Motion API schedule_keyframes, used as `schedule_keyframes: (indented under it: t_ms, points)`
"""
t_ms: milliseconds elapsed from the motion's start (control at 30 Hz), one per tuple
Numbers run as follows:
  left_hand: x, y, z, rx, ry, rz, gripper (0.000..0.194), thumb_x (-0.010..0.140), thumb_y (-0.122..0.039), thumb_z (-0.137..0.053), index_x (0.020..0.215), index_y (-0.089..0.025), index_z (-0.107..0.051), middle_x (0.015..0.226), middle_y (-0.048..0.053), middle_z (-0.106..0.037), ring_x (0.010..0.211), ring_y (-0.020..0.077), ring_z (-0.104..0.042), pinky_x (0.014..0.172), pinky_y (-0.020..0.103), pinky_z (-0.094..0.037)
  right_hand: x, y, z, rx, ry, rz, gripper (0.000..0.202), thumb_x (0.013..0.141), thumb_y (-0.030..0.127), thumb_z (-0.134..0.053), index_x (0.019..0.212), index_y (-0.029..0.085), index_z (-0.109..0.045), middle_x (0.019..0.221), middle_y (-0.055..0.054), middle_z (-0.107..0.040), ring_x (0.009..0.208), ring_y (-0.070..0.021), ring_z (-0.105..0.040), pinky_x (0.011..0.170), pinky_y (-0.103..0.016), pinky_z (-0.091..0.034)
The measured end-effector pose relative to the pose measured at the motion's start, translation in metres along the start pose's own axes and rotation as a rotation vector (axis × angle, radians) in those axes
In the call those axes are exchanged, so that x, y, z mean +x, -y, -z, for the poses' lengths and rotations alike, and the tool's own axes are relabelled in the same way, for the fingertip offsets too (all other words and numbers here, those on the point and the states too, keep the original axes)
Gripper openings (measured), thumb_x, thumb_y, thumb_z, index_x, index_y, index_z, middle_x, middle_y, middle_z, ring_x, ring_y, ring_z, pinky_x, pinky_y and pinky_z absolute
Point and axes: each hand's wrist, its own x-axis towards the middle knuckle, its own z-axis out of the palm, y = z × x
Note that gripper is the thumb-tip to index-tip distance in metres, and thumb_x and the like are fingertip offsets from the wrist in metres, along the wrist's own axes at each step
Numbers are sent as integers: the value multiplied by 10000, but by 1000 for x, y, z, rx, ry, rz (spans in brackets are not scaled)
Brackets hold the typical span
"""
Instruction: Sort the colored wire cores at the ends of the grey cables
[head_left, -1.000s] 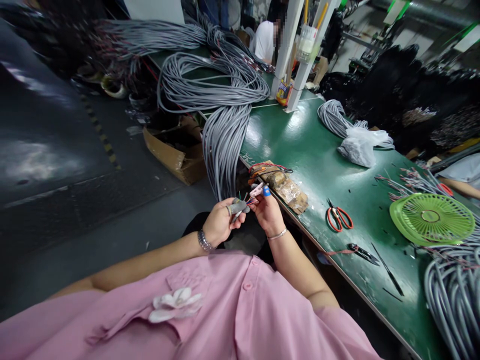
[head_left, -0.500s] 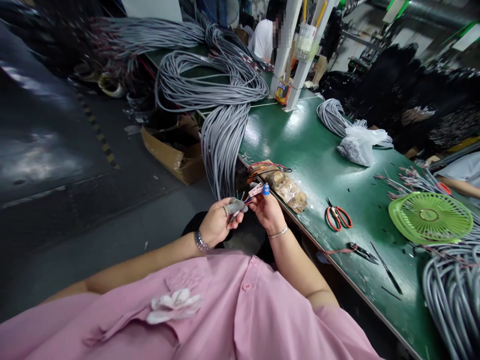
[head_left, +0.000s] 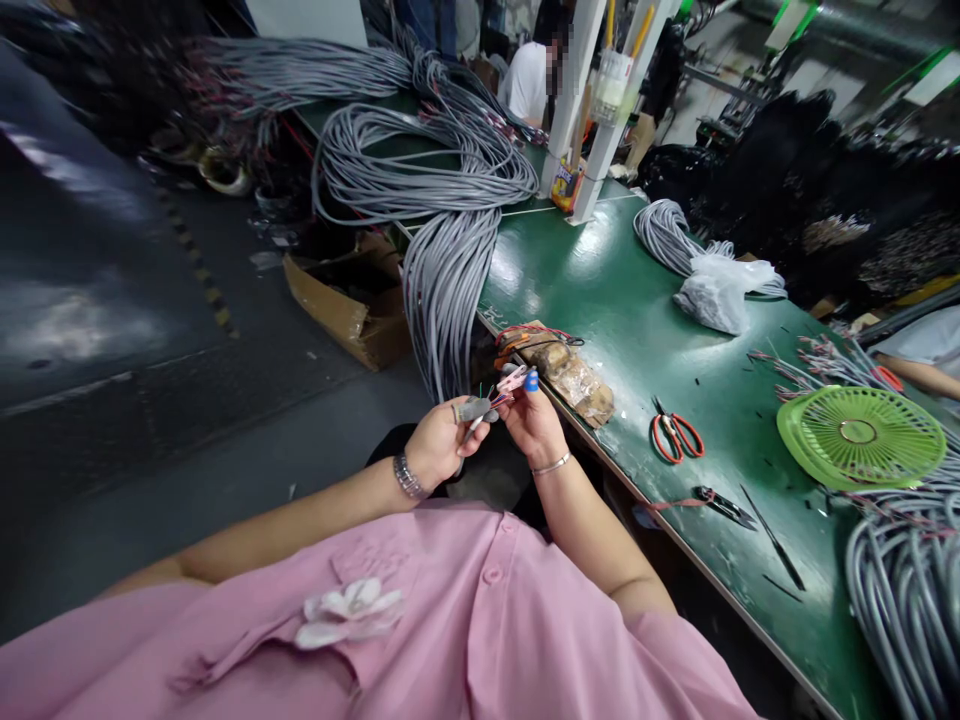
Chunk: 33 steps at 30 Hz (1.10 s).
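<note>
Closely pinched: wires at the table's edge, a hand on either side

Broadly, the green table (head_left: 592, 300) carries the bulk, with grey cable coils (head_left: 375, 205) heaped at its far end and more strands (head_left: 446, 290) draping over the side, probably because they are too long to lie flat. The green slotted basket (head_left: 862, 460) sits well over to the right. Nearer the edge, the taped block (head_left: 574, 375), orange-handled scissors (head_left: 667, 424) and black snips (head_left: 726, 507) lie within easy reach.

The left hand (head_left: 437, 440) is closed narrowly around a grey cable (head_left: 472, 428) near its end, likely to steady it while the coloured wires (head_left: 501, 400) poke out free. The right hand (head_left: 536, 430) pinches a small pink piece (head_left: 513, 378) right beside those wires, presumably for fine control; the piece's exact form is too small to tell.

Compared with half a second ago, the wrists sit slightly closer together and the pink piece seems turned a little. The tools, block and basket haven't moved.
</note>
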Motion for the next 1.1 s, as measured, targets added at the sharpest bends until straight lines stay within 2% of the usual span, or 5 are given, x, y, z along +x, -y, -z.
schedule_keyframes:
  t_ms: [267,567,733,900,1100]
  points:
    - [2,1,4,-14,38,-18,142,648,-235,-664,681,-131,-571,463,11,-546,329,74,-404,290,163,-218,1,0,1,-38,-51,-21,296,820,473,-655,892,186,-651,795,10,-626,665,-83,-538,612,-195,-487]
    - [4,-1,4,-18,-20,18,150,618,-207,-663,694,-139,-554,512,10,-576,343,75,-426,285,163,-213,1,0,2,-7,12,-12,329,794,467,-689,940,173,-671,801,9,-632,651,-74,-536,599,-180,-497]
    - [0,1,6,127,34,-83,147,687,-259,-650,708,-134,-576,483,4,-559,336,70,-419,294,162,-210,-2,3,0,-28,12,-62,423,809,566,-619,954,173,-673,828,-14,-660,654,-89,-559,592,-202,-505]
    - [-8,3,10,291,52,-177,198,773,-314,-642,724,-133,-582,508,11,-587,346,67,-447,313,160,-231,-5,6,-1,-85,-22,-7,354,821,508,-635,935,173,-664,775,3,-634,618,-73,-529,595,-195,-491]
    - [-11,2,8,298,44,-275,196,798,-311,-638,729,-136,-584,536,8,-605,363,65,-469,327,164,-242,-7,8,-5,-166,-37,54,316,821,477,-642,913,175,-658,790,2,-618,629,-75,-521,569,-184,-480]
